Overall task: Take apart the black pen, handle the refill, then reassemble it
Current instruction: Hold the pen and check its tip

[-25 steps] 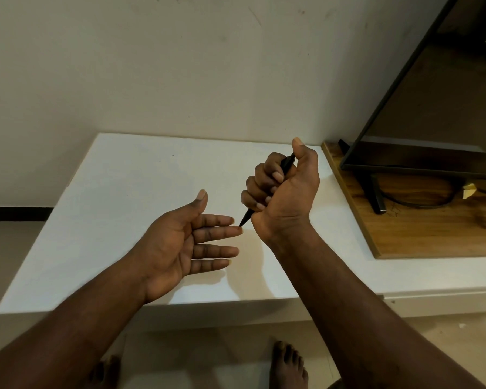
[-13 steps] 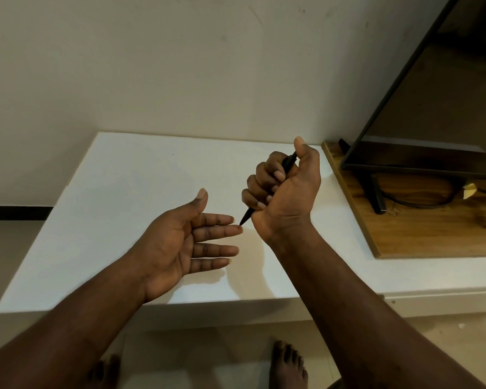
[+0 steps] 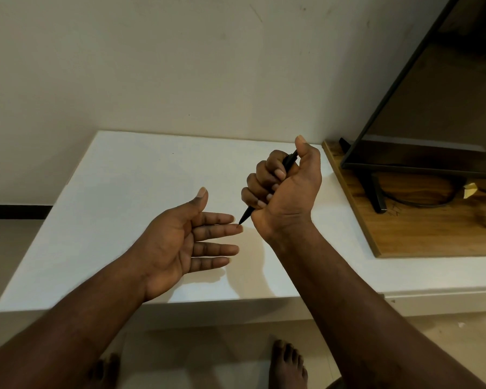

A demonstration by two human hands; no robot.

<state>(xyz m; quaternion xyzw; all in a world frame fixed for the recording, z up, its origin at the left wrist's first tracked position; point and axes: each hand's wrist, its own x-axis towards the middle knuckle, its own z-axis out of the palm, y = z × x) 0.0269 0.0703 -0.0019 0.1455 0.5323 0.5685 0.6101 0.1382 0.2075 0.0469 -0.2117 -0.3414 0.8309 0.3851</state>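
My right hand [image 3: 285,189] holds the black pen [image 3: 246,214] in a fist above the white table [image 3: 118,197], thumb up near the pen's top end. The pointed tip sticks out below the fist, slanting down to the left. It meets the tip of my left middle finger. My left hand [image 3: 190,240] lies palm up with straight fingers and holds nothing. Most of the pen's barrel is hidden inside the fist.
A wooden board [image 3: 421,220] lies on the table's right side, carrying a dark flat screen [image 3: 438,108] on a stand with a black cable [image 3: 421,202]. A pale wall rises behind. My bare feet [image 3: 288,363] stand on the floor below the table edge.
Almost nothing has moved; my right hand with the pen shifted very slightly, and my left palm stayed open under the tip.
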